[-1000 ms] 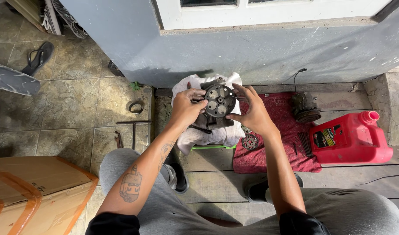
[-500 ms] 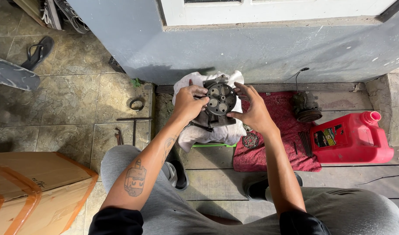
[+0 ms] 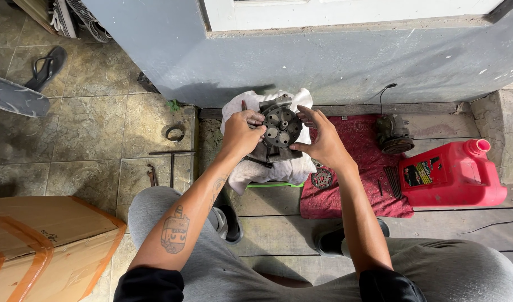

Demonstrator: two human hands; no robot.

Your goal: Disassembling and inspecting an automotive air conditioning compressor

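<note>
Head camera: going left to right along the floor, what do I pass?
Cardboard box → metal ring → left hand → round metal part held over a white cloth → right hand → red cloth → dark pulley unit → red jerry can.

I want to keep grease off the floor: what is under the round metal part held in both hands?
A crumpled white cloth lies under the metal part, which the left hand and right hand grip. What the cloth rests on is mostly covered; a green edge shows below it.
</note>
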